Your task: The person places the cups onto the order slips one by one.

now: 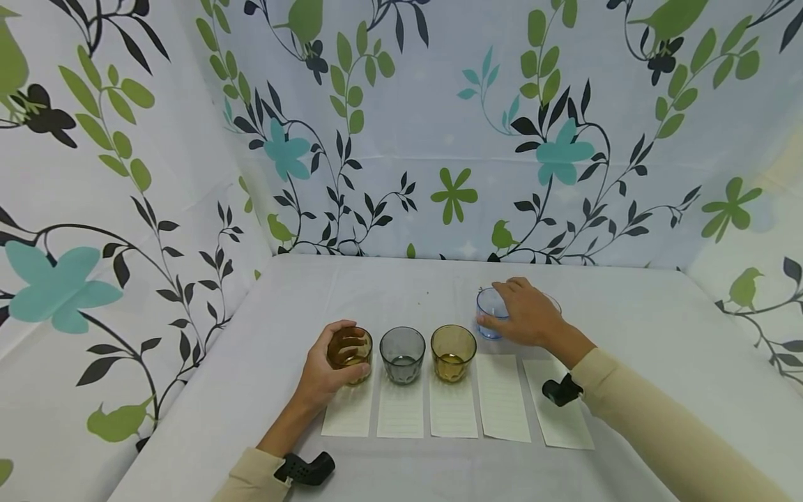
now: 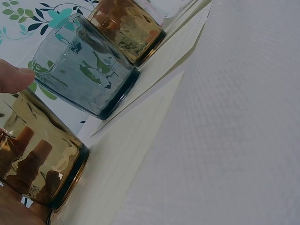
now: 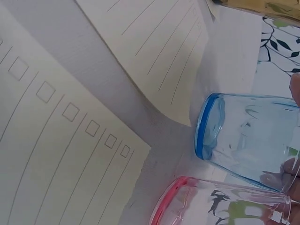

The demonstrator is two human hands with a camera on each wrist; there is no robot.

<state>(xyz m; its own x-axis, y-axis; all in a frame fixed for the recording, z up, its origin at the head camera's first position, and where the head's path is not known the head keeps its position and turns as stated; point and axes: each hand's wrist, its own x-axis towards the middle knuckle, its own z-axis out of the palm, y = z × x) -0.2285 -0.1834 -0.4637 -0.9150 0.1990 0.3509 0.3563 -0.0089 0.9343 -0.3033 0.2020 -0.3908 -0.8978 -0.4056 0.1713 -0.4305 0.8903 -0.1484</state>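
Observation:
My left hand [image 1: 321,371] grips a brown glass tumbler [image 2: 56,157] at the left end of a row, thumb in front and fingers seen through the glass. Beside it stand a grey tumbler [image 1: 402,352] and an amber tumbler [image 1: 452,352], both upright and untouched. Farther back on the right, my right hand [image 1: 530,314] holds a blue-tinted tumbler [image 3: 248,133] near its rim. Close beside that one is a pink-tinted tumbler [image 3: 225,204], mostly hidden by the hand in the head view; whether fingers touch it, I cannot tell.
Several lined paper strips [image 1: 504,401] lie side by side on the white-covered table [image 1: 376,293]. The left three have tumblers at their far ends. The rightmost strip [image 1: 564,422] lies partly under the right forearm. Patterned cloth [image 1: 389,139] hangs behind and at both sides.

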